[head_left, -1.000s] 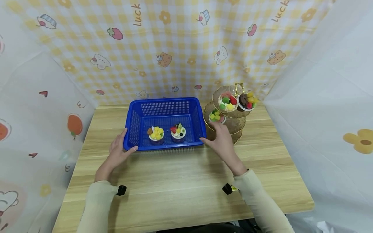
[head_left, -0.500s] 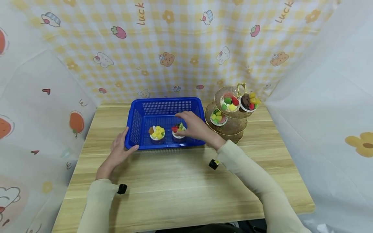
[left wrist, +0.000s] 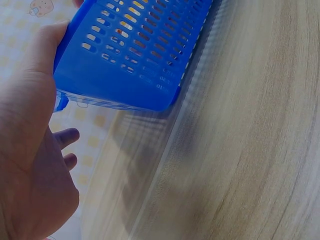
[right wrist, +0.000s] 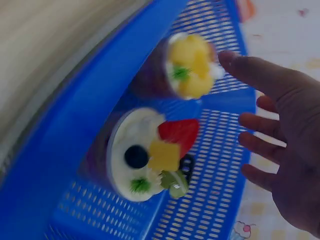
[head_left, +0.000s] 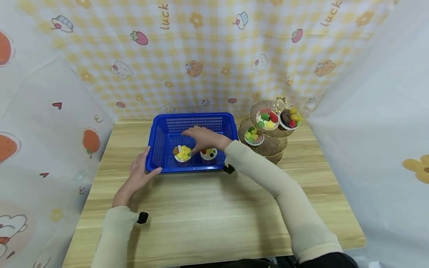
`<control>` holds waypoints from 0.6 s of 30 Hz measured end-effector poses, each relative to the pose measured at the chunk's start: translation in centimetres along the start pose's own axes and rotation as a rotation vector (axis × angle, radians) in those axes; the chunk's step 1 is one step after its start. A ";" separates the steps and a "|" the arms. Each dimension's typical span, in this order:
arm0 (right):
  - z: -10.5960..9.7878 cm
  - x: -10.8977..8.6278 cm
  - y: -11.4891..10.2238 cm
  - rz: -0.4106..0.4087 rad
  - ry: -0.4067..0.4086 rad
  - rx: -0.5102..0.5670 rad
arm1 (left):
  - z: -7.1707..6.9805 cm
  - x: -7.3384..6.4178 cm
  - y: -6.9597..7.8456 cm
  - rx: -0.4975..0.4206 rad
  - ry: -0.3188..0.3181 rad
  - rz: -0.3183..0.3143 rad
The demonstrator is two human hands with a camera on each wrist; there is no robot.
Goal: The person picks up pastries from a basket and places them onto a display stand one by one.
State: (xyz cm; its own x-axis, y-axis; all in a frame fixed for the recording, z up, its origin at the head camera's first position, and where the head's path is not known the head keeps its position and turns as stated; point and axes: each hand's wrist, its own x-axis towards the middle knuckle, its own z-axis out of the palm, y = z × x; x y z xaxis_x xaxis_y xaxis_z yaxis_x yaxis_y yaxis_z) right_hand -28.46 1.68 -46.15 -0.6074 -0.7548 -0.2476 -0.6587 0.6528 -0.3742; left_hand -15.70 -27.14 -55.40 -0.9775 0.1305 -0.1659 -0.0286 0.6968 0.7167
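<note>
A blue plastic basket point(head_left: 162, 118) holds two dessert cups. One cup with yellow mango-like cubes point(head_left: 183, 153) is on the left; the other, a cream cup with fruit point(head_left: 209, 155), sits to its right. My left hand point(head_left: 138, 172) grips the basket's front left corner, thumb at the front rim, fingers along the left side. Over the basket, my right hand point(head_left: 203, 137) hovers with spread fingers. In the right wrist view its thumb point(right wrist: 260, 75) is near the yellow-topped cup point(right wrist: 192, 62), and nothing is between the fingers.
A gold-rimmed tiered stand point(head_left: 271, 147) stands right of the basket. Two dessert cups, one white cream point(head_left: 267, 119) and one chocolate point(head_left: 289, 119), are on its top tier; a fruit cup point(head_left: 253, 137) sits lower. A patterned cloth point(head_left: 214, 56) hangs behind the wooden table point(head_left: 201, 216).
My right hand has moved left from beside the stand, passing over the cream fruit cup to the yellow-topped cup. The left hand has stayed at the basket's corner.
</note>
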 end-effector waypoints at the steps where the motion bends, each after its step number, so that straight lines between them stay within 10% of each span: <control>1: 0.3 0.5 0.1 -0.009 -0.023 -0.024 | 0.0 0.0 0.0 -0.001 0.000 -0.001; 18: 2.5 4.3 1.0 -0.066 -0.180 -0.060 | 0.1 -0.1 0.0 -0.011 0.005 -0.006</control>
State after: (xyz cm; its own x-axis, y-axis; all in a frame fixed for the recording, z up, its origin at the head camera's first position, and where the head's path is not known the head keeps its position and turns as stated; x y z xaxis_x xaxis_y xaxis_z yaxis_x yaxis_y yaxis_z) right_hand -30.58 -1.07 -49.85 -0.4763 -0.7921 -0.3817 -0.7234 0.5998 -0.3420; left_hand -15.57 -27.05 -55.42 -0.9783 0.1228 -0.1670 -0.0369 0.6897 0.7231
